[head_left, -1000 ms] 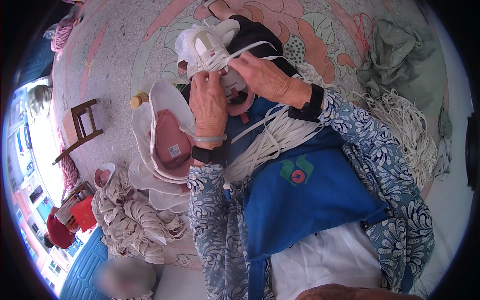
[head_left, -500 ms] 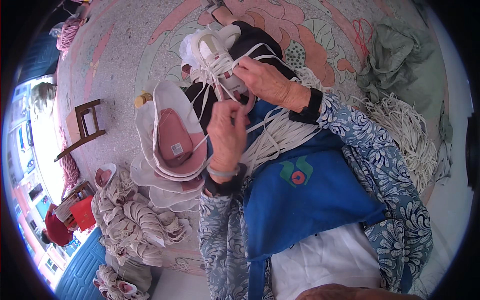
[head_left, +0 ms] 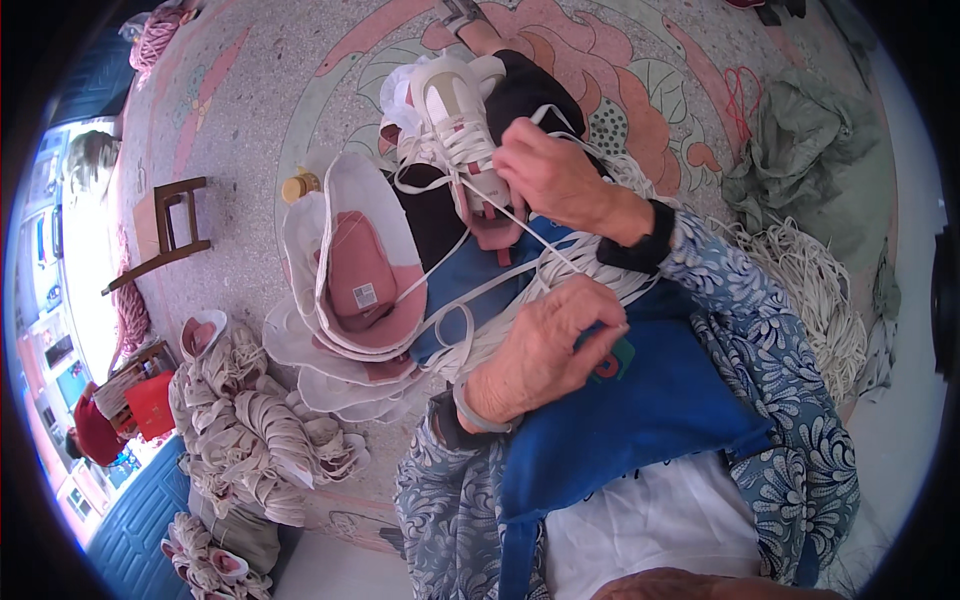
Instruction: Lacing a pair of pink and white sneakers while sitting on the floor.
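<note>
On my lap lies a white and pink shoe upper (head_left: 455,120) with white lacing across its front. My right hand (head_left: 550,180) is closed against its right side, fingertips partly hidden. Nearer my body, my left hand (head_left: 545,350) is closed, thumb against the fingers, on a white shoelace (head_left: 545,243) running taut from the upper. A bundle of loose white laces (head_left: 485,335) lies across my blue apron (head_left: 620,430), partly under my left hand. Left of my lap, several white uppers with pink lining (head_left: 365,265) sit nested in a stack.
Bundled, lace-wrapped uppers (head_left: 250,420) lie on the floor at the lower left. A small wooden stool (head_left: 172,230) stands farther left. A heap of white laces (head_left: 800,290) and a grey-green cloth (head_left: 800,140) lie to the right. A yellow-capped bottle (head_left: 300,185) stands behind the stack.
My left hand has pulled back toward my body and right, drawing the lace taut. My right hand has shifted slightly down and right to the upper's side. The lacing looks neater.
</note>
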The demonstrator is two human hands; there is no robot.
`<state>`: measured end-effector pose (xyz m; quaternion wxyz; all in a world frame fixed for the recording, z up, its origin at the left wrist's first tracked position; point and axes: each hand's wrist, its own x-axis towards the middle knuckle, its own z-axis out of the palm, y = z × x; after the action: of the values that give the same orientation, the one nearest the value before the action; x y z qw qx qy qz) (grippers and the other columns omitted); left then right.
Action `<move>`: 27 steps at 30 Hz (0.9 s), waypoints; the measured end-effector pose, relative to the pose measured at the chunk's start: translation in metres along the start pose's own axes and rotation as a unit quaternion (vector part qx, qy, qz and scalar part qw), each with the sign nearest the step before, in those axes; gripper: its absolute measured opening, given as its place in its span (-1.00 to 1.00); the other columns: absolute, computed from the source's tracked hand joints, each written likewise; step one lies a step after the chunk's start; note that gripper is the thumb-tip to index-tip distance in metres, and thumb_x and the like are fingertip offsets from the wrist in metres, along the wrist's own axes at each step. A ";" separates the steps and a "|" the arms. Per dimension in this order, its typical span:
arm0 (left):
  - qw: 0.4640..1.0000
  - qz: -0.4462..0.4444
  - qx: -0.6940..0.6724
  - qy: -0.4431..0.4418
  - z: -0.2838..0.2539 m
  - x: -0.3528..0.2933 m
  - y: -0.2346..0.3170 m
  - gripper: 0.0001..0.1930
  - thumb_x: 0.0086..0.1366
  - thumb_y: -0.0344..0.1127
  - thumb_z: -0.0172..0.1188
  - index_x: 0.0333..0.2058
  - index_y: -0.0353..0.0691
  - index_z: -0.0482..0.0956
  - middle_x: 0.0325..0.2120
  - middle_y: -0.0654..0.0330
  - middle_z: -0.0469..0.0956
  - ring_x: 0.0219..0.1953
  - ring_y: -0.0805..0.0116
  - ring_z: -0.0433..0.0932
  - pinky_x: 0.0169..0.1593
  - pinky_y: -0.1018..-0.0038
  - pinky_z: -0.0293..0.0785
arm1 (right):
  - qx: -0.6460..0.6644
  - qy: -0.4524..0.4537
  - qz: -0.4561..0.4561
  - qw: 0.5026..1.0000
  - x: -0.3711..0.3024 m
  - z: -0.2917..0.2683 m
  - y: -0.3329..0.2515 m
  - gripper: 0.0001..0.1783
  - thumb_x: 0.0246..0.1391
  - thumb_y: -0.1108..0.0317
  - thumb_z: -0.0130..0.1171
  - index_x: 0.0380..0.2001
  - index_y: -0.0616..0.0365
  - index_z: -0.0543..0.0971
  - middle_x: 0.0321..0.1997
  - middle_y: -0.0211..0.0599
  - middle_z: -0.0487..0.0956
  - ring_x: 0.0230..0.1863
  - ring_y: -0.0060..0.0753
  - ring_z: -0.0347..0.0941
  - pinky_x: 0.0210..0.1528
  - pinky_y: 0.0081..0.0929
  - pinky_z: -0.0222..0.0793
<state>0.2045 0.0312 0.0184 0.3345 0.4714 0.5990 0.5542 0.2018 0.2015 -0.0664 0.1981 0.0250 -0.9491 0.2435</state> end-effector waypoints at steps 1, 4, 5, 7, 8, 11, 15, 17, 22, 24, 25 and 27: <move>1.000 0.007 -0.009 -0.017 -0.003 0.003 0.007 -0.76 -0.02 -0.57 0.30 -0.36 -0.22 0.46 -0.40 0.16 0.52 -0.31 0.17 0.55 -0.25 0.40 0.48 | 0.117 0.000 0.046 0.992 -0.002 -0.008 -0.005 -0.91 -0.07 0.47 0.12 -0.45 0.21 0.44 -0.36 -0.27 0.35 -0.39 -0.34 0.39 -0.38 -0.45 0.34; 0.997 0.034 -0.051 -0.044 -0.001 0.012 0.017 -0.75 -0.02 -0.57 0.30 -0.35 -0.22 0.46 -0.39 0.16 0.52 -0.32 0.19 0.54 -0.26 0.42 0.48 | 0.309 -0.056 0.111 0.943 -0.011 -0.058 -0.024 -0.93 0.02 0.45 0.13 -0.48 0.20 0.46 -0.36 -0.29 0.38 -0.38 -0.38 0.36 -0.32 -0.52 0.30; 0.994 0.055 -0.075 -0.056 0.001 0.016 0.020 -0.75 -0.01 -0.57 0.29 -0.35 -0.23 0.46 -0.38 0.16 0.51 -0.32 0.20 0.54 -0.27 0.42 0.48 | 0.386 -0.105 0.125 0.908 -0.013 -0.072 -0.029 -0.89 0.06 0.43 0.13 -0.50 0.20 0.47 -0.36 -0.30 0.40 -0.36 -0.39 0.35 -0.29 -0.54 0.28; 0.989 0.085 -0.098 -0.071 0.010 0.023 0.027 -0.76 -0.01 -0.56 0.29 -0.35 -0.24 0.46 -0.36 0.15 0.49 -0.32 0.20 0.54 -0.28 0.42 0.48 | 0.415 -0.128 0.089 0.896 -0.015 -0.089 -0.042 -0.88 0.06 0.42 0.14 -0.50 0.21 0.46 -0.35 -0.29 0.40 -0.33 -0.40 0.35 -0.26 -0.53 0.27; 0.982 0.116 -0.118 -0.091 0.015 0.026 0.031 -0.77 0.00 -0.56 0.28 -0.34 -0.24 0.46 -0.34 0.14 0.48 -0.32 0.20 0.53 -0.28 0.43 0.48 | 0.443 -0.146 0.053 0.883 -0.016 -0.093 -0.046 -0.86 0.07 0.41 0.14 -0.51 0.22 0.45 -0.35 -0.29 0.40 -0.31 -0.40 0.35 -0.23 -0.53 0.27; 0.982 0.133 -0.088 -0.099 0.026 0.033 0.033 -0.79 0.03 -0.54 0.26 -0.33 -0.24 0.46 -0.33 0.13 0.47 -0.29 0.17 0.52 -0.27 0.41 0.48 | 0.437 -0.075 0.070 0.894 -0.014 -0.074 -0.039 -0.85 0.13 0.37 0.09 -0.44 0.21 0.43 -0.32 -0.27 0.41 -0.27 -0.41 0.35 -0.19 -0.48 0.27; 0.992 0.096 -0.065 -0.054 0.023 0.029 0.024 -0.82 0.04 -0.53 0.26 -0.37 -0.26 0.47 -0.39 0.16 0.48 -0.28 0.18 0.52 -0.21 0.40 0.46 | 0.519 -0.134 0.171 0.827 -0.022 -0.066 -0.041 -0.81 0.23 0.31 -0.03 -0.35 0.23 0.41 -0.40 -0.35 0.43 -0.29 -0.50 0.37 -0.21 -0.50 0.30; 0.990 0.040 -0.119 -0.058 0.018 0.020 0.015 -0.83 0.02 -0.54 0.28 -0.38 -0.29 0.50 -0.38 0.17 0.51 -0.25 0.27 0.53 -0.18 0.45 0.44 | 0.479 -0.145 0.169 0.849 -0.031 -0.054 -0.038 -0.78 0.25 0.29 -0.08 -0.33 0.23 0.42 -0.50 -0.45 0.40 -0.44 -0.63 0.33 -0.37 -0.62 0.29; 0.891 -0.295 -0.342 0.053 -0.009 -0.007 -0.042 -0.82 0.29 -0.32 0.06 -0.18 -0.24 0.49 -0.32 0.19 0.54 -0.31 0.35 0.57 -0.19 0.46 0.48 | 0.688 -0.085 0.269 0.669 -0.045 -0.114 -0.023 -0.87 0.22 0.34 -0.04 -0.34 0.18 0.40 -0.60 -0.63 0.24 -0.65 -0.86 0.01 -0.65 -0.76 -0.09; 0.802 -0.351 -0.440 0.203 -0.012 -0.010 -0.083 -0.75 0.38 -0.21 -0.06 -0.09 -0.18 0.45 -0.36 0.23 0.56 -0.39 0.41 0.56 -0.23 0.48 0.49 | 0.717 -0.084 0.259 0.642 -0.045 -0.125 -0.020 -0.87 0.21 0.35 -0.03 -0.37 0.18 0.41 -0.62 -0.62 0.25 -0.64 -0.85 0.05 -0.64 -0.76 -0.06; 0.802 -0.350 -0.440 0.200 -0.014 -0.008 -0.100 -0.75 0.38 -0.21 -0.06 -0.09 -0.18 0.45 -0.36 0.23 0.56 -0.39 0.41 0.56 -0.23 0.48 0.49 | 0.716 -0.082 0.259 0.643 -0.045 -0.125 -0.022 -0.87 0.21 0.35 -0.03 -0.37 0.18 0.41 -0.62 -0.62 0.25 -0.64 -0.85 0.05 -0.64 -0.76 -0.06; 0.692 -0.333 -0.565 0.301 -0.018 0.001 -0.121 -0.78 0.36 -0.22 -0.02 -0.09 -0.15 0.44 -0.48 0.32 0.53 -0.52 0.53 0.48 -0.34 0.55 0.45 | 0.637 -0.176 0.317 0.680 -0.041 -0.122 -0.032 -0.86 0.17 0.35 -0.03 -0.43 0.17 0.39 -0.61 -0.58 0.27 -0.65 -0.82 0.08 -0.63 -0.74 -0.03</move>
<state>0.1640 0.0326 -0.0967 0.5023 -0.2289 0.3593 0.7524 0.2889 0.2288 0.0296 -0.1257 -0.1151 -0.5335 0.8284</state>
